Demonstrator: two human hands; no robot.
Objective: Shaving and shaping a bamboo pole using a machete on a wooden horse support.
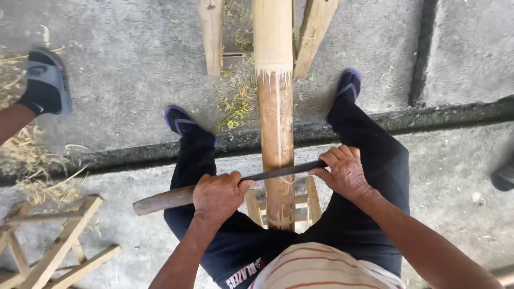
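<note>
Across the whole ground lies a grey concrete floor (134, 64), crossed by a dark gutter line (134, 155) running left to right. Down the middle of the view runs a long bamboo pole (274, 107), pale yellow with its skin on at the far end and brown and scraped bare nearer the person; it rests on a wooden trestle (214, 37) at the top and on a small wooden frame (310, 198) between the person's knees. Black trousers (375, 171) cover both legs, which straddle the pole, with blue sandals (179, 119) on the feet. At the lower left stands another wooden trestle (59, 246), with straw-like shavings (24, 155) heaped just beside it, and another person's foot in a grey sandal (47, 80) shows at the upper left.

Lying crosswise on the bare part of the pole is a long dark blade (278, 171) with a wooden handle (163, 199). The left hand (218, 194) is clenched around the handle, and the right hand (345, 172) is clamped over the blade's far end, just right of the pole. Fine green-yellow scrapings (238, 101) lie scattered on the floor beside the pole.
</note>
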